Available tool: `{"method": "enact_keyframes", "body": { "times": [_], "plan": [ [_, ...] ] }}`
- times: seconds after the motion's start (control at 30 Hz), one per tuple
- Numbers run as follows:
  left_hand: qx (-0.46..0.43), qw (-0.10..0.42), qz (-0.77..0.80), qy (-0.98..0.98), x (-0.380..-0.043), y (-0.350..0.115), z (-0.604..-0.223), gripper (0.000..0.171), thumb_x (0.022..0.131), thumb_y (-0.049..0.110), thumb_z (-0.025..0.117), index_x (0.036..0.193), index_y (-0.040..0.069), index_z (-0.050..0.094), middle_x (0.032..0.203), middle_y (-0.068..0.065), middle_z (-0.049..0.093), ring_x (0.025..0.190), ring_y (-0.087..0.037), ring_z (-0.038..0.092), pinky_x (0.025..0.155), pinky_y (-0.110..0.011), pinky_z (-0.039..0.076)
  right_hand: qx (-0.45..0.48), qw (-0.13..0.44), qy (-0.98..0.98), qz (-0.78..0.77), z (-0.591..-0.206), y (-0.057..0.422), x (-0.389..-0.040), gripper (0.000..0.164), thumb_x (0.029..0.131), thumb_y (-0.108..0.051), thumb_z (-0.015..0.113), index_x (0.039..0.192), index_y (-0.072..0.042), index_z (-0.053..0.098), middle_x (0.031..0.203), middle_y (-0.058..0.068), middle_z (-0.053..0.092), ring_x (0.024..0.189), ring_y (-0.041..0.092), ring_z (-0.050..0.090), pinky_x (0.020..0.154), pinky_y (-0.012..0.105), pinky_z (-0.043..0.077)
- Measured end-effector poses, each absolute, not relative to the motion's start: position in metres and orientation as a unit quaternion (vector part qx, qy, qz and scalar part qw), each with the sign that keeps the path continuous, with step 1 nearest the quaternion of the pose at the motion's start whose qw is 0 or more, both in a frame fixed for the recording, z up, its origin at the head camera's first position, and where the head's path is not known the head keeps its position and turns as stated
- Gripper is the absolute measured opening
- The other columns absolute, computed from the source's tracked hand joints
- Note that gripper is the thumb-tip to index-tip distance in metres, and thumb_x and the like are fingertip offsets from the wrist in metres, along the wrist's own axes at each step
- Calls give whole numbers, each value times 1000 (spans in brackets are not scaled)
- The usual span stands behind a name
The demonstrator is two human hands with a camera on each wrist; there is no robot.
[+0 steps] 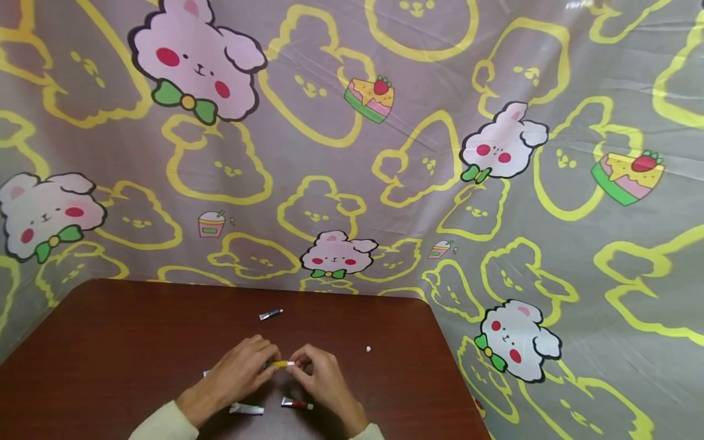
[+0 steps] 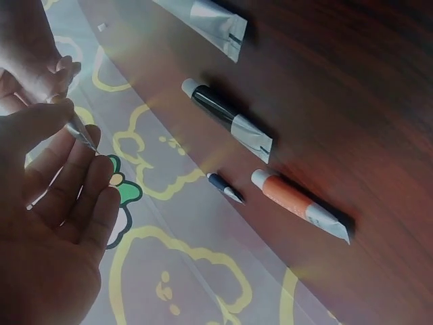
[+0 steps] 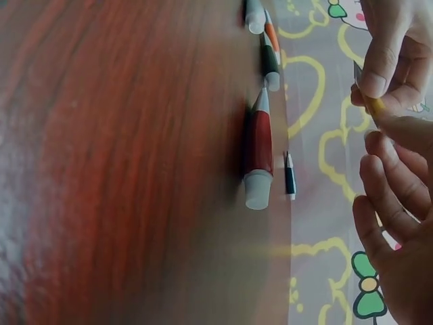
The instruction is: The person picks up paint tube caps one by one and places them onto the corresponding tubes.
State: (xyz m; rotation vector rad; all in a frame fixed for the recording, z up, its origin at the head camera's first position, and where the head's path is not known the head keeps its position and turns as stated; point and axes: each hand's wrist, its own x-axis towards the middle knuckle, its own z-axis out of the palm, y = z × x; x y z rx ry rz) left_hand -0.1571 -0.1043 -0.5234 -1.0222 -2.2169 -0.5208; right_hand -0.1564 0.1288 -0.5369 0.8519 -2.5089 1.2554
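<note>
A small yellow paint tube [image 1: 280, 363] is held between both hands. My left hand [image 1: 236, 371] pinches the tube's body, and its silver tail [image 2: 82, 133] shows past the thumb in the left wrist view. At the white end, my right hand [image 1: 326, 374] pinches with thumb and fingertips. The right wrist view shows a bit of the yellow tube [image 3: 375, 106] between the two thumbs. Beneath the hands lie a red paint tube [image 1: 297, 404] and a silver-tailed tube [image 1: 246, 409]. A small white cap [image 1: 368, 349] sits right of my right hand.
A dark blue tube [image 1: 271, 315] lies farther back on the brown table [image 1: 165, 318]. Black [image 2: 226, 115] and orange [image 2: 298, 203] tubes appear in the left wrist view. A patterned curtain [image 1: 330, 153] stands behind the table and along its right side.
</note>
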Motion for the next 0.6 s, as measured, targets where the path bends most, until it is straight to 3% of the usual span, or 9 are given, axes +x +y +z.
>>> {"method": "enact_keyframes", "body": {
  "times": [0.27,0.6],
  "plan": [
    [-383,310,-199,-847,-157,-105,-522,28,78,21,96,91,23,71,88,12,70,81,-5,54,73,-30,49,291,99,-858,411,-539,129,-155,6,103,-17,76,102,-11,75,91,2,77,84,-6,64,74,20,60],
    [-392,324,-204,-837,-156,-104,-521,31,76,19,97,92,22,71,88,12,69,81,-5,54,71,-29,48,296,140,-872,365,-541,129,-155,23,110,-25,66,91,-14,74,84,-4,73,79,-7,58,74,10,50]
  ]
}}
